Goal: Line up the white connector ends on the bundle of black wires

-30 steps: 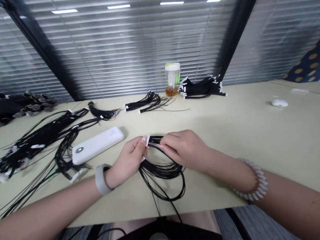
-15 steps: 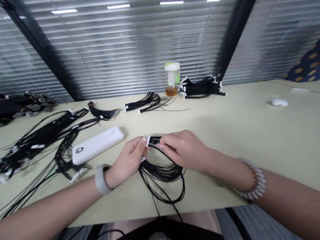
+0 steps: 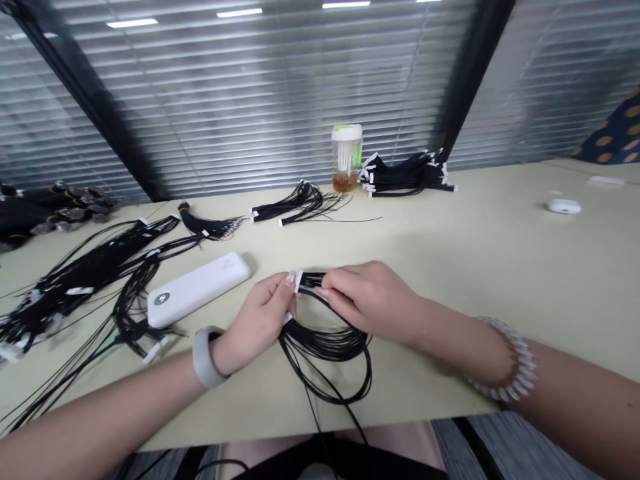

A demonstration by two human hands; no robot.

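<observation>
My left hand and my right hand both pinch a bundle of thin black cables near its white-tipped ends. The cables hang below my hands in a loose loop that rests on the pale table. My fingers hide part of the white ends. A white power bank lies just left of my left hand, with a tangle of black cables against its far side.
More black cable bundles with white ends lie along the table's far side, near a clear lidded bottle. Dark connector-ended cables sit at far left. A white earbud case lies at right. Window blinds stand behind.
The whole view has shifted very slightly. My hands keep the same hold on the cable bundle, and the loop hangs much as before.
</observation>
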